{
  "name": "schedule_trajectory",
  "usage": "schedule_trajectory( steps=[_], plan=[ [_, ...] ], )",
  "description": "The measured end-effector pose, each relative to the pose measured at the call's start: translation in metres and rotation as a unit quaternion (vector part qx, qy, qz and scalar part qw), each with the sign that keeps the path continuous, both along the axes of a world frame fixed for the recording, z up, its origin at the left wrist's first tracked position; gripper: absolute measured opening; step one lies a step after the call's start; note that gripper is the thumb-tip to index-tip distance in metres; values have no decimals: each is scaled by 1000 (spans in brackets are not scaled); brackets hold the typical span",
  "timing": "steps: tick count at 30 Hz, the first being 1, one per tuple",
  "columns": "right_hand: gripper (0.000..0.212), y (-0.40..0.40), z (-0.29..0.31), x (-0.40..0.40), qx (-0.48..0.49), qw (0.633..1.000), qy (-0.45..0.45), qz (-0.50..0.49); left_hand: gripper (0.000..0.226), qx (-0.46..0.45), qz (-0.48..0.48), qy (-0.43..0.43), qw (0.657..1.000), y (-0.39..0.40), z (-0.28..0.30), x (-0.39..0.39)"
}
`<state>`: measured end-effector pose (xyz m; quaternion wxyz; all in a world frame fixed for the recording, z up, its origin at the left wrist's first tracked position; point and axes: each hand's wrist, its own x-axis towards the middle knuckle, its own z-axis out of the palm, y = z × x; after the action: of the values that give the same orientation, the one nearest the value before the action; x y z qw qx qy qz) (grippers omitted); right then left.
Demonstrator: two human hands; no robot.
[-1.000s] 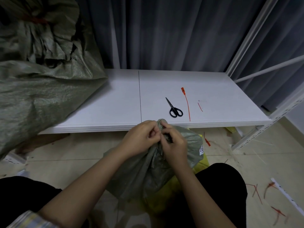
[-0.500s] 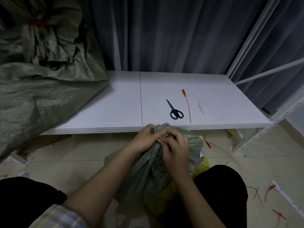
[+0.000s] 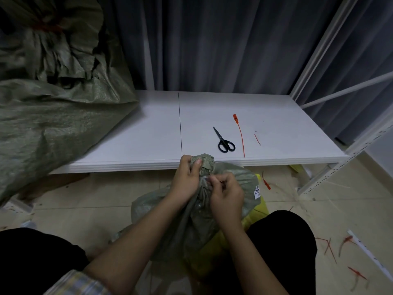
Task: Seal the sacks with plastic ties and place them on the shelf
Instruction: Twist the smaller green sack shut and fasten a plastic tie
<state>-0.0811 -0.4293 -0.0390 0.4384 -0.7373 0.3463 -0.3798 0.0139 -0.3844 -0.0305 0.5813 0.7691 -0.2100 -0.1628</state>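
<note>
A small grey-green woven sack stands on the floor between my knees, its mouth bunched into a neck. My left hand grips the neck just under the gathered top. My right hand pinches the neck from the right; whether it holds a tie is hidden by the fingers. An orange plastic tie lies on the white shelf, beside black scissors. A big green sack tied with a red tie lies on the shelf's left end.
A short red tie offcut lies right of the orange tie. More red offcuts litter the tiled floor at the right. The white shelf upright stands at the right, grey curtains behind. Something yellow lies under the small sack.
My left hand has slid up to the top of the neck. My right hand has dropped a little lower and to the right. The bunched top now stands higher.
</note>
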Motion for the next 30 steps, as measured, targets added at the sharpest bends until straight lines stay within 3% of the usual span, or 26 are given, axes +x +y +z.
schedule_trajectory(
  steps=[5, 11, 13, 18, 24, 27, 30],
  plan=[
    [22, 0, 7, 7, 222, 969, -107, -7, 12, -49, 11, 44, 998, 0, -1, 2],
    [19, 1, 10, 15, 320, 934, -158, -14, 15, -84, 26, 82, 993, 3, -6, 8],
    [19, 1, 9, 15, 301, 940, -159, -1, 13, -80, 27, 85, 993, 5, -6, 11],
    [25, 4, 0, 10, 77, 994, -79, 13, 19, -34, 14, 62, 997, 6, 2, 14],
    [13, 3, 5, 8, -4, 1000, -18, 23, 37, -36, -59, 166, 984, 14, 4, 16],
    [12, 3, 5, 5, -75, 996, 16, 35, 47, -25, -95, 135, 986, 16, 8, 18],
    [22, 7, 3, 5, -20, 999, -9, 34, 48, -23, -10, 82, 996, 11, 5, 15]
  ],
)
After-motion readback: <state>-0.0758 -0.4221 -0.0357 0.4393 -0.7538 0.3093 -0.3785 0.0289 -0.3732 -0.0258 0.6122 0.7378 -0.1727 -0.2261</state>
